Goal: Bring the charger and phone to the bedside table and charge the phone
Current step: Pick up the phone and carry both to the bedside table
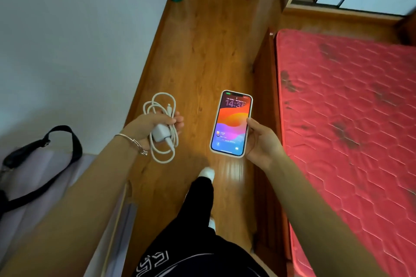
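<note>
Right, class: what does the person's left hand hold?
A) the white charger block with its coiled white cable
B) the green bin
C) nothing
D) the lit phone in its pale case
A: the left hand is closed round the white charger block with its coiled white cable; the lit phone in its pale case is in the right hand.

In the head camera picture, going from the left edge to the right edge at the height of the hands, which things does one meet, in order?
Black bag strap → left hand holding the white charger with its coiled cable → phone with lit screen → right hand holding it → wooden bed frame → red mattress.
</note>
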